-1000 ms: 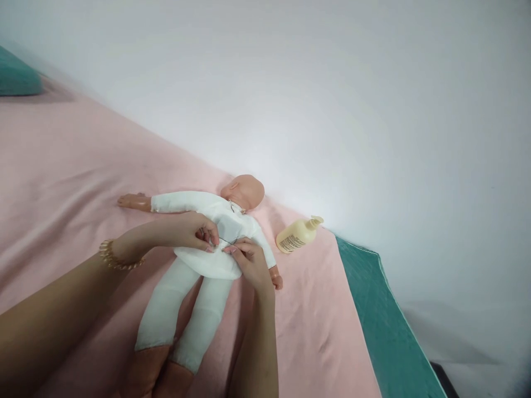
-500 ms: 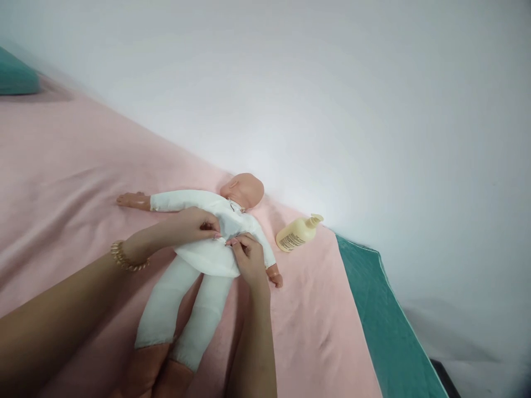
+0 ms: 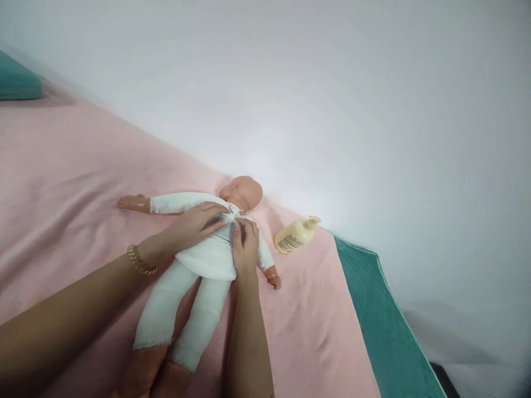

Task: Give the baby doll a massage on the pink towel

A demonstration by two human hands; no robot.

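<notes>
A bald doll (image 3: 205, 257) in white cloth lies stretched out on the pink sheet, with its arms spread. Its white shirt (image 3: 244, 213) gapes below the neck, and a greyish patch shows in the gap. My left hand (image 3: 199, 221) is at the upper part of this gap, with thumb and fingertips closed at the cloth edge. Facing it, my right hand (image 3: 246, 243) pinches the other edge between thumb and fingers. The fingertips of both hands almost meet just below the doll's neck. Whatever small fastening may be there is too small to make out.
A pale yellow pump bottle (image 3: 294, 235) stands on the pink sheet (image 3: 307, 309), right of the doll. Green fabric (image 3: 373, 298) shows beyond the sheet's right edge. A green cushion-like object (image 3: 19, 80) lies at the far left. A white wall (image 3: 290, 99) rises behind.
Both hands have moved up the doll's body, from the waist-level edge of the shirt to just below the neck. The greyish gap stays visible beneath them. The bottle has not moved.
</notes>
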